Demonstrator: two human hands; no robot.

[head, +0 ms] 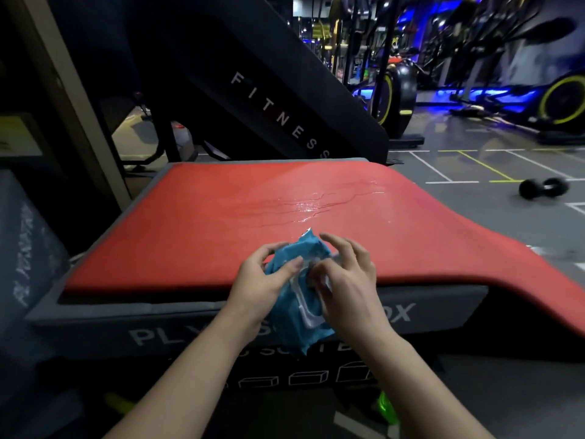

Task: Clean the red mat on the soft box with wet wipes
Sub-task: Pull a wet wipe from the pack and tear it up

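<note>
Head view. Gym floor, dim, blue light at the back.

Red mat (221, 223) lay flat on top of the soft box (95, 321), covering most of the top. A grey strip of box showed along the near and left edges. The mat's right part ran past the box's right edge and drooped off it. A wet, shiny patch (304, 205) sat on the mat right of centre, toward the far edge, with thin streaks running out of it.

Both hands were held over the near edge of the box, at its middle, with a teal pack (294, 324) of wipes between them. The pack was off the mat, tilted, its lower end in front of the box's lettered front face.

Left hand (256, 280) gripped the pack from the left, fingers wrapped behind and thumb laid across the front.

Right hand (348, 280) met the pack from the right, with thumb and bent fingers on its clear flap and the forefinger lifted free. The tips were blurred; could not tell whether flap or wipe was pinched.

Beyond the box's far edge stood a black slanted machine (269, 99) marked FITNESS. A dumbbell (543, 188) lay on the floor well off to the right, and bikes (557, 103) with yellow-rimmed wheels stood behind it. A green bottle (387, 407) was on the floor below the box's front.
</note>
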